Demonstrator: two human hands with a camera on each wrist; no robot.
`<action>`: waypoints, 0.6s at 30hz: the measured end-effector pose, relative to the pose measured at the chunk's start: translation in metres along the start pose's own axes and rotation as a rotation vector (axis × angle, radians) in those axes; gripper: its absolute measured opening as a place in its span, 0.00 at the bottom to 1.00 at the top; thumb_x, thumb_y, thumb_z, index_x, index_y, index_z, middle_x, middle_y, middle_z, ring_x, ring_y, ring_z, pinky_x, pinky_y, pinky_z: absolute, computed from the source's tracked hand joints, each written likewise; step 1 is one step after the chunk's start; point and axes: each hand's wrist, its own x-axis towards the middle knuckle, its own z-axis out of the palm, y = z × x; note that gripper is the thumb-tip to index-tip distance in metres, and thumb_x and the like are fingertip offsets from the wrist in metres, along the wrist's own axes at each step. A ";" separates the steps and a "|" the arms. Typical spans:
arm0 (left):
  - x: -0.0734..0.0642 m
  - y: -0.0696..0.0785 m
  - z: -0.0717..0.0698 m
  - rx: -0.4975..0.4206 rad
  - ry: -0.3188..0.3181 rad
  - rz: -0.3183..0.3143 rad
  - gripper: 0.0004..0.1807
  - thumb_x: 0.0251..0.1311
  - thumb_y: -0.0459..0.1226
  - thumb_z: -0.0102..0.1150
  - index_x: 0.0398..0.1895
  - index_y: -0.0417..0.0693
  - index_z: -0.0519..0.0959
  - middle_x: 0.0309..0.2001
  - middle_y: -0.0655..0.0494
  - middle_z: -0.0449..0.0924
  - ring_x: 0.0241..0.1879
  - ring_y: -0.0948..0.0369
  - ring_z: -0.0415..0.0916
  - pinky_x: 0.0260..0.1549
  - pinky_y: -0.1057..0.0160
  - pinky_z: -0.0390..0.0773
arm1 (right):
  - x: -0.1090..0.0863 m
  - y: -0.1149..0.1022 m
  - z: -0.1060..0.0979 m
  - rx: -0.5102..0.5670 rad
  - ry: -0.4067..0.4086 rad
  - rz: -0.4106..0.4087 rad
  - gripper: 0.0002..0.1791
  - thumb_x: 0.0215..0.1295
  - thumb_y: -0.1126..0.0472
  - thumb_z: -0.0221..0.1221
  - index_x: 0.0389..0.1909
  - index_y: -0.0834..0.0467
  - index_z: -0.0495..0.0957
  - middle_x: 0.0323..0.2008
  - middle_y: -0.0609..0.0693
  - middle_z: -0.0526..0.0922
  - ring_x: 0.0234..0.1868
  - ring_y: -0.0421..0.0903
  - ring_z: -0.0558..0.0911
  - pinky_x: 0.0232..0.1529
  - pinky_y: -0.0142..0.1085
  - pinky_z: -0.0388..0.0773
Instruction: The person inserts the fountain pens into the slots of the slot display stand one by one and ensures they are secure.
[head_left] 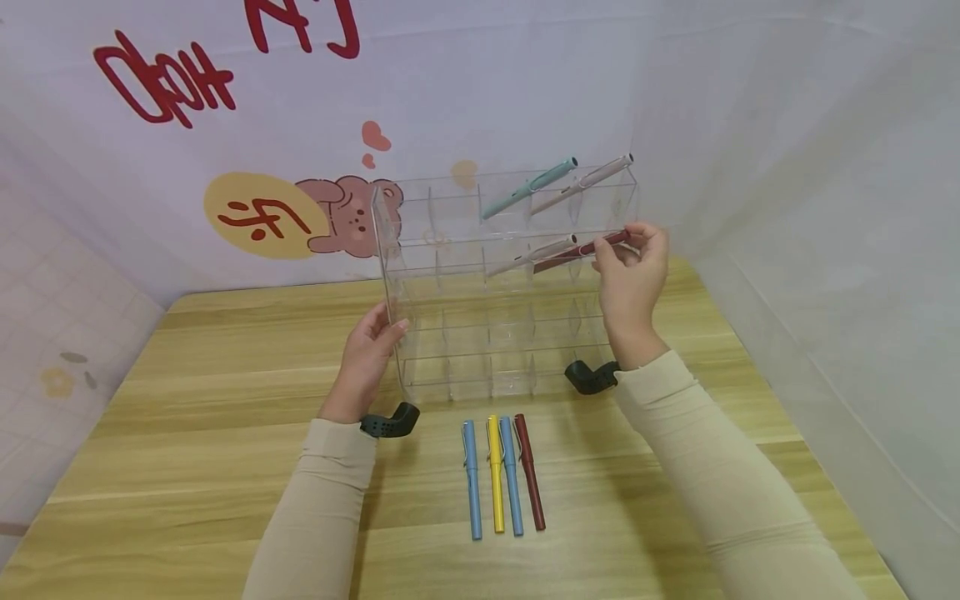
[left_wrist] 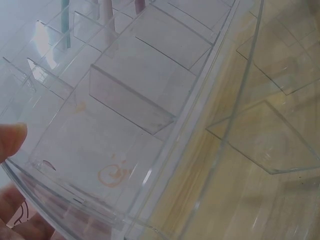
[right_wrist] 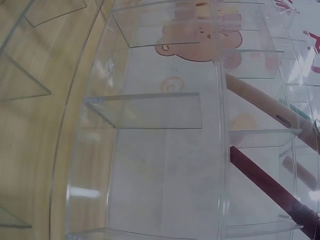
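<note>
A clear acrylic pen rack [head_left: 465, 350] with tiers of small compartments stands on the table. My left hand [head_left: 366, 354] grips its left side panel, thumb [left_wrist: 12, 140] on one face and fingers behind. At the second tier from the top, my right hand [head_left: 633, 283] pinches the upper end of a dark red pen [head_left: 558, 260], whose lower end lies in a compartment. Beside it leans a pale pen [head_left: 528, 256]. On the top tier lean a teal pen [head_left: 528, 189] and another pale pen [head_left: 581, 185]. The right wrist view shows the dark red pen's barrel [right_wrist: 265, 181] slanting across its compartment.
In front of the rack, side by side on the wooden table [head_left: 225, 417], lie a blue pen [head_left: 472, 479], a yellow pen [head_left: 496, 475], a second blue pen [head_left: 512, 477] and a dark red pen [head_left: 530, 472]. A printed cloth [head_left: 525, 83] hangs close behind the rack.
</note>
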 end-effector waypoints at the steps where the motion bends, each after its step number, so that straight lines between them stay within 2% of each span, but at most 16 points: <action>1: 0.000 0.000 0.000 0.001 0.000 0.001 0.32 0.70 0.43 0.52 0.74 0.50 0.57 0.71 0.52 0.60 0.70 0.57 0.57 0.67 0.53 0.58 | 0.000 0.000 0.000 -0.004 -0.001 -0.002 0.16 0.62 0.72 0.59 0.45 0.56 0.66 0.43 0.49 0.68 0.38 0.43 0.78 0.36 0.29 0.79; 11: 0.001 0.000 0.001 -0.004 0.004 0.011 0.32 0.69 0.42 0.53 0.74 0.48 0.57 0.71 0.50 0.60 0.70 0.58 0.56 0.67 0.54 0.58 | 0.000 0.005 -0.001 -0.004 -0.006 -0.033 0.16 0.62 0.72 0.60 0.47 0.59 0.66 0.42 0.49 0.68 0.38 0.43 0.79 0.36 0.29 0.78; 18: 0.002 0.000 0.001 0.004 0.004 0.007 0.32 0.69 0.42 0.53 0.74 0.48 0.57 0.71 0.49 0.59 0.70 0.57 0.56 0.67 0.53 0.58 | 0.000 0.003 -0.004 0.031 -0.011 -0.010 0.20 0.60 0.72 0.61 0.52 0.64 0.67 0.44 0.49 0.70 0.43 0.44 0.78 0.41 0.29 0.78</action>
